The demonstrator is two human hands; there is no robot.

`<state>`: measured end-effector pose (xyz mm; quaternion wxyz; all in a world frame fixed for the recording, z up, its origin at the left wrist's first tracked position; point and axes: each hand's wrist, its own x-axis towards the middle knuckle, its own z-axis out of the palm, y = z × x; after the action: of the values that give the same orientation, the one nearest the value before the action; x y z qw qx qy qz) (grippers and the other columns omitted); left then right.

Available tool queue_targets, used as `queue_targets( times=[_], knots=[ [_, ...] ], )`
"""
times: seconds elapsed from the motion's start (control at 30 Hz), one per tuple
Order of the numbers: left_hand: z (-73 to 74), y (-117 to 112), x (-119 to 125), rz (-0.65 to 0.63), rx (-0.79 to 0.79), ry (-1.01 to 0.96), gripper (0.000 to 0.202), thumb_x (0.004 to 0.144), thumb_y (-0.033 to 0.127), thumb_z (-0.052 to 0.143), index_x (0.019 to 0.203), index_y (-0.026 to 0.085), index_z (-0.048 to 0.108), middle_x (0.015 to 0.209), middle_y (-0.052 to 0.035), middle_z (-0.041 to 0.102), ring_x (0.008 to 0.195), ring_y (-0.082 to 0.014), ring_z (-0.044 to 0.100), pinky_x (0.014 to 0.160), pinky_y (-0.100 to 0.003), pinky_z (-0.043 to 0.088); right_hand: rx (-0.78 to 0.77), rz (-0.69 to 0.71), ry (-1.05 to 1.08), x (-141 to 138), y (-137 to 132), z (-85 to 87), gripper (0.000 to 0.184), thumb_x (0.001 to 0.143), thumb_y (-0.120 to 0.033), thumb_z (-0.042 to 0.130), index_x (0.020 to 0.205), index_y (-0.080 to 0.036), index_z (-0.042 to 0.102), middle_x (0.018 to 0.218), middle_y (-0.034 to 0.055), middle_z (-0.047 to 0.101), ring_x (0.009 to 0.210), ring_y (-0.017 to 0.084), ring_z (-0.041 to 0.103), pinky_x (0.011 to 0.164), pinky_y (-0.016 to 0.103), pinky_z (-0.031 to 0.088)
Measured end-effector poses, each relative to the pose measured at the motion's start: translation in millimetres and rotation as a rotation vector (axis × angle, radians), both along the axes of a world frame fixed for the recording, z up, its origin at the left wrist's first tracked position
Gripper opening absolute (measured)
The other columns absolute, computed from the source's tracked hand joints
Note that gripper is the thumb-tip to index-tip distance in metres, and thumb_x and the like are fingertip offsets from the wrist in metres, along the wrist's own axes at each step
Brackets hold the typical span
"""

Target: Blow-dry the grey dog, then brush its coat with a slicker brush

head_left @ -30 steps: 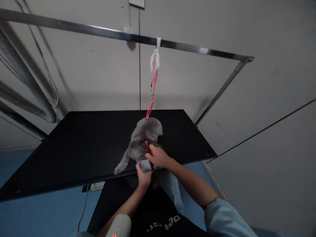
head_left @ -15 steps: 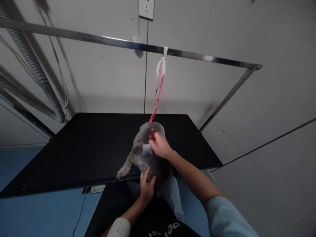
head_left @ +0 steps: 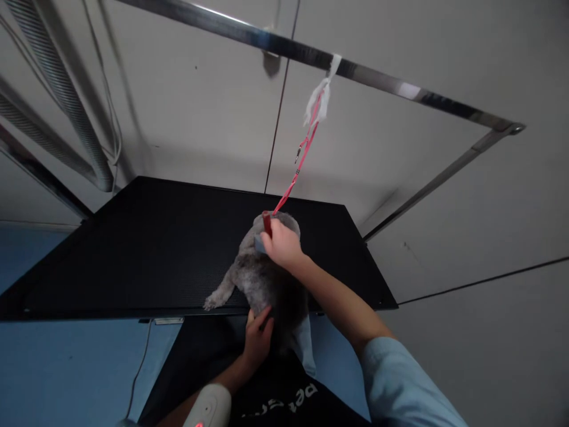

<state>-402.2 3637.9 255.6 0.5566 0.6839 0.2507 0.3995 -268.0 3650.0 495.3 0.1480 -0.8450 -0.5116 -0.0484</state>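
A small grey dog [head_left: 262, 276] lies on the black table [head_left: 146, 243], facing away from me, its hind end over the near edge. My right hand [head_left: 281, 244] is closed on a red-handled brush [head_left: 265, 227] whose grey head rests on the dog's neck. My left hand [head_left: 256, 339] grips the dog's rear at the table's near edge. A pink leash [head_left: 299, 165] runs from the dog's neck up to the steel overhead bar [head_left: 377, 78].
A ribbed grey hose [head_left: 66, 101] and cables hang along the wall at left. The bar's slanted steel post [head_left: 440, 178] descends at right. A cable [head_left: 140, 367] drops over the blue floor under the table. A white device [head_left: 208, 409] sits on my left forearm.
My right hand has carried the brush from the dog's rump forward to its neck. My left hand has shifted down onto the dog's rear. The camera view has tilted.
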Motion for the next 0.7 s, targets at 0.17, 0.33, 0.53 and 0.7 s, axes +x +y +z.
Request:
queue_targets(
  times=[0.17, 0.33, 0.53, 0.7],
  knots=[
    [13.8, 1, 1, -0.042, 0.012, 0.000, 0.030, 0.075, 0.028, 0.060, 0.102, 0.022, 0.071, 0.110, -0.0104, 0.064, 0.104, -0.0260, 0.059, 0.100, -0.047, 0.041, -0.193, 0.116, 0.050, -5, -1, -6.1, 0.031, 0.087, -0.041, 0.043, 0.101, -0.015, 0.051, 0.090, 0.0113, 0.067, 0.079, 0.025, 0.064, 0.068, 0.033, 0.045],
    [23.8, 5, 4, -0.035, -0.021, -0.012, 0.027, 0.071, 0.031, 0.064, 0.096, 0.023, 0.073, 0.107, -0.0092, 0.065, 0.103, -0.0263, 0.059, 0.097, -0.046, 0.044, -0.078, 0.077, 0.018, -3, -1, -5.0, 0.031, 0.088, -0.043, 0.040, 0.103, -0.018, 0.050, 0.093, 0.0086, 0.067, 0.082, 0.024, 0.064, 0.069, 0.031, 0.044],
    [19.9, 10, 6, -0.057, 0.088, 0.011, 0.028, 0.075, 0.026, 0.060, 0.101, 0.024, 0.071, 0.107, -0.0097, 0.065, 0.103, -0.0262, 0.060, 0.096, -0.047, 0.045, -0.008, -0.051, -0.001, 6, 0, 3.0, 0.032, 0.091, -0.038, 0.034, 0.110, -0.016, 0.047, 0.101, 0.0127, 0.065, 0.088, 0.025, 0.063, 0.072, 0.033, 0.044],
    [20.3, 12, 8, -0.083, 0.172, 0.007, 0.029, 0.077, 0.023, 0.058, 0.103, 0.024, 0.071, 0.106, -0.0102, 0.066, 0.101, -0.0257, 0.061, 0.094, -0.045, 0.047, -0.188, 0.097, 0.092, 7, 4, 1.6, 0.029, 0.085, -0.041, 0.047, 0.100, -0.016, 0.052, 0.089, 0.0103, 0.067, 0.079, 0.025, 0.064, 0.067, 0.031, 0.044]
  ],
)
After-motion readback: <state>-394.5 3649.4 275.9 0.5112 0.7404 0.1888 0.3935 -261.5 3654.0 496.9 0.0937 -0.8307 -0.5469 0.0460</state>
